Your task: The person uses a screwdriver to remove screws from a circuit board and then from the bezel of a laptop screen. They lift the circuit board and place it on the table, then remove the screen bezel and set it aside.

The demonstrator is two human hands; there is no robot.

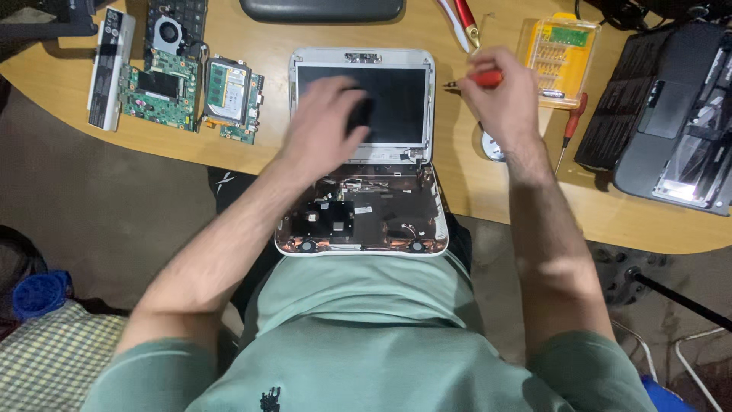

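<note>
Screwdriver with red handle gripped in right hand fingers, left hand fingers spread loosely on laptop screen.

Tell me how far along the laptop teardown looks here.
Done: the small laptop has its base open and largely emptied; circuit boards lie out on the desk. In hand: the left hand rests on the screen, and the right hand holds a red screwdriver beside it. Left: the screen sits attached in its white frame, with wires showing in the base.

Glossy white plastic laptop shell, smooth wooden table
</note>
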